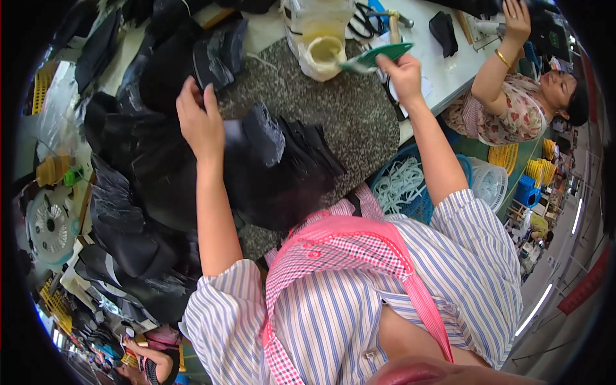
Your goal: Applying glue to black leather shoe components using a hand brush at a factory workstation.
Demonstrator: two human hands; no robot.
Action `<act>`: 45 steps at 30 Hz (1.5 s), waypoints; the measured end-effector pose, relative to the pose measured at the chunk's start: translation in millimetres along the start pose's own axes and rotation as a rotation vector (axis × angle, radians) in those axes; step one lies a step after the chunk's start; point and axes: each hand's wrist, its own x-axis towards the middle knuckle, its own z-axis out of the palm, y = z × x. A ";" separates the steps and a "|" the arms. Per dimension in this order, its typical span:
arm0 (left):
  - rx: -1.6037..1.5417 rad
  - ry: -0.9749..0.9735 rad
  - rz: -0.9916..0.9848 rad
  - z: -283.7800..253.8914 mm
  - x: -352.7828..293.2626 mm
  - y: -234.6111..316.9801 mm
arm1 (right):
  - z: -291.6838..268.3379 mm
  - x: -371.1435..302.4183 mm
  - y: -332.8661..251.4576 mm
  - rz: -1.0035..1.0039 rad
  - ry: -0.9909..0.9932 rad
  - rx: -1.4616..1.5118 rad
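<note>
My right hand (403, 76) grips a green flat scraper (378, 58), whose end is beside the mouth of a plastic-wrapped pot of yellowish paste (325, 52). My left hand (200, 119) has thumb and fingers spread, close to a small stack of black pieces (220, 56) with streaked pale edges. Whether its fingertips touch that stack I cannot tell. Below and between my arms lie several overlapping black pieces (282, 167), one with a whitish streaked strip (264, 136). They rest on a speckled grey slab (359, 122).
More black pieces (135, 212) are heaped to my left. Black-handled scissors (364, 20) and a hammer (394, 22) lie behind the pot. A blue basket of pale strips (401, 186) stands under my right arm. A co-worker (507, 102) sits at the far right.
</note>
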 end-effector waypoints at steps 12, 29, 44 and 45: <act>-0.305 -0.428 -0.574 13.2 -123.2 36.3 | 59.2 -37.4 -63.2 0.008 -0.268 0.247; -1.198 -0.292 -0.886 12.5 -111.1 49.1 | 34.3 -60.0 -84.4 -0.199 -0.912 -0.222; -1.286 -0.351 -1.029 12.6 -105.4 44.8 | 61.5 -19.6 -53.4 -0.164 -0.502 -0.257; -1.287 -0.359 -1.023 12.1 -103.9 47.1 | 60.6 -13.3 -51.2 -0.217 -0.449 -0.282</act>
